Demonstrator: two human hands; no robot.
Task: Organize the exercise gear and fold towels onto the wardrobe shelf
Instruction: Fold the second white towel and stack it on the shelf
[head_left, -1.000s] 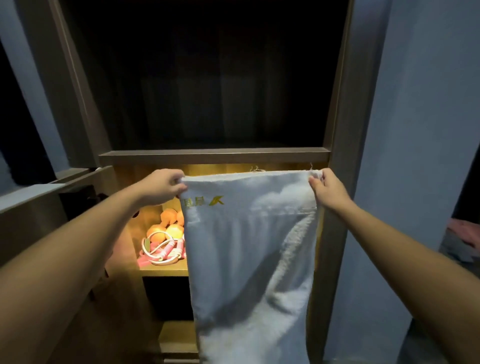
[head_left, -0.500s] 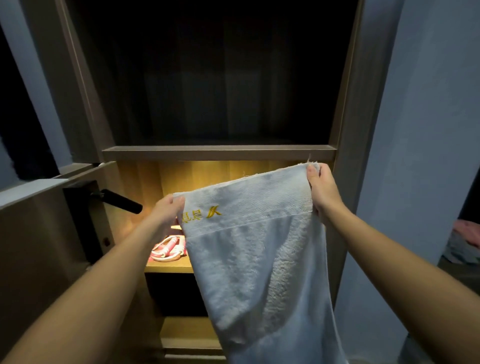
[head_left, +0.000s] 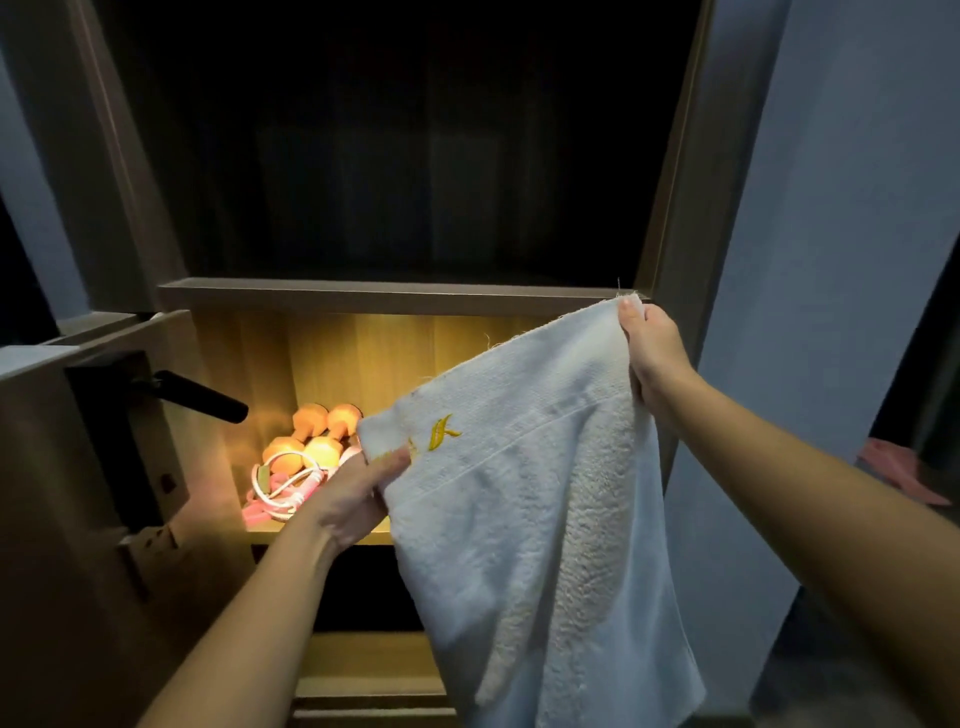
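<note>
A white towel (head_left: 524, 499) with a yellow embroidered logo hangs in front of the wardrobe, its top edge slanting down to the left. My right hand (head_left: 652, 353) pinches the upper right corner, level with the shelf edge. My left hand (head_left: 358, 493) grips the lower left corner near the logo. Behind the towel, on the lit shelf (head_left: 265, 535), lie two orange dumbbells (head_left: 311, 434) and a pink-and-white skipping rope (head_left: 278, 488). The towel hides the shelf's right half.
A dark upper compartment (head_left: 395, 145) sits above a brown shelf board (head_left: 384, 296). An open door with a black lever handle (head_left: 200, 395) stands at the left. A pale wall (head_left: 831, 260) rises at the right, and a lower shelf (head_left: 363, 670) shows below.
My left hand has dropped with its towel corner, so the top edge now tilts instead of lying level. The dumbbells and rope have come back into view. My right hand stayed high.
</note>
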